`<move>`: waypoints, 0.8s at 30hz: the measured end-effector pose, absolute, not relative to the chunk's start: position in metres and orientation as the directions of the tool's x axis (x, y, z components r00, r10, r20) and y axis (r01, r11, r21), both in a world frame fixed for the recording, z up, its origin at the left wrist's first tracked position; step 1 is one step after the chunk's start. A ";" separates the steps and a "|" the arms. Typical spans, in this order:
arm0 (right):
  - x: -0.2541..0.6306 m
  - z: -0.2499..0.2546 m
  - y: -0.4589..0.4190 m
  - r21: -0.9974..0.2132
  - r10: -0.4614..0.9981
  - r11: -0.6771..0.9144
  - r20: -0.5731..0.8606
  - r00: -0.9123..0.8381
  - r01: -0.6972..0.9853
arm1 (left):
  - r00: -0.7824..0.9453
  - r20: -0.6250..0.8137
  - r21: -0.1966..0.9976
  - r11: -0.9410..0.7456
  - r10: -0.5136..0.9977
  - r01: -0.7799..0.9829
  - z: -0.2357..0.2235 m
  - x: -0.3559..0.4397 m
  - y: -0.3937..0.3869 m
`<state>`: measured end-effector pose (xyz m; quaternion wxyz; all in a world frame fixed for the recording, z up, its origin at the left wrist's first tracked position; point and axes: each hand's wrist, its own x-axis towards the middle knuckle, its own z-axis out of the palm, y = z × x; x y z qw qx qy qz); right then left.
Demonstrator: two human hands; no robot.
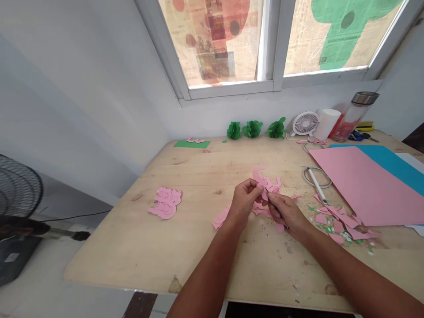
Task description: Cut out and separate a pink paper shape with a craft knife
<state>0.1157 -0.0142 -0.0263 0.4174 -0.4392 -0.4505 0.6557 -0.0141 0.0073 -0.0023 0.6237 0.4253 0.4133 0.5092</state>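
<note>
My left hand (244, 198) pinches a curvy pink paper cutout (265, 182) above the table. In my right hand (289, 213) is a slim dark pen-shaped tool (282, 215), its tip against the paper's lower edge; the exact kind is unclear. More pink paper pieces (261, 211) lie beneath the hands, partly hidden by them. Beside my left wrist rests a pink paper strip (221, 217). A stack of scalloped pink cutouts (165, 203) sits apart on the left of the wooden table (185, 247).
Pink and green scraps (341, 225) lie right of my hands, near a white pen (317, 185). Large pink sheets (367, 185) cover the table's right. Along the wall stand green paper ornaments (253, 129), a small white fan (305, 123) and a glass bottle (354, 117).
</note>
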 end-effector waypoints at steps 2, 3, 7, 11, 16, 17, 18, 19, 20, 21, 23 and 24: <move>0.116 -0.026 -0.014 -0.957 0.942 -0.249 -0.203 -0.269 -0.150 | 0.143 -0.085 0.950 0.124 0.986 -0.285 -0.002 -0.014 0.008; 0.116 -0.025 -0.015 -0.956 0.941 -0.250 -0.204 -0.270 -0.150 | 0.143 -0.087 0.950 0.125 0.986 -0.285 -0.003 -0.014 0.008; 0.115 -0.023 -0.015 -0.956 0.941 -0.256 -0.212 -0.265 -0.144 | 0.139 -0.080 0.953 0.116 0.987 -0.280 -0.003 -0.014 0.008; 0.115 -0.024 -0.015 -0.956 0.943 -0.256 -0.214 -0.253 -0.143 | 0.138 -0.079 0.953 0.115 0.987 -0.280 -0.003 -0.014 0.008; 0.115 -0.026 -0.014 -0.954 0.943 -0.258 -0.214 -0.256 -0.153 | 0.134 -0.097 0.949 0.132 0.986 -0.285 -0.002 -0.014 0.008; 0.115 -0.025 -0.014 -0.954 0.942 -0.259 -0.215 -0.258 -0.152 | 0.134 -0.100 0.949 0.135 0.986 -0.286 -0.002 -0.014 0.008; 0.116 -0.025 -0.014 -0.954 0.942 -0.258 -0.213 -0.259 -0.151 | 0.136 -0.102 0.948 0.138 0.985 -0.287 -0.001 -0.013 0.008; 0.116 -0.024 -0.015 -0.955 0.942 -0.255 -0.211 -0.260 -0.150 | 0.137 -0.104 0.947 0.140 0.985 -0.288 -0.001 -0.013 0.007; 0.116 -0.024 -0.015 -0.956 0.943 -0.253 -0.209 -0.260 -0.148 | 0.139 -0.106 0.947 0.143 0.985 -0.288 0.000 -0.013 0.007; 0.116 -0.023 -0.015 -0.957 0.943 -0.252 -0.209 -0.260 -0.146 | 0.139 -0.108 0.946 0.144 0.984 -0.289 0.000 -0.013 0.007; 0.116 -0.023 -0.015 -0.957 0.943 -0.252 -0.209 -0.261 -0.144 | 0.137 -0.110 0.945 0.146 0.985 -0.293 0.000 -0.013 0.007; 0.116 -0.023 -0.015 -0.957 0.942 -0.251 -0.208 -0.262 -0.144 | 0.135 -0.110 0.944 0.146 0.985 -0.294 0.000 -0.013 0.007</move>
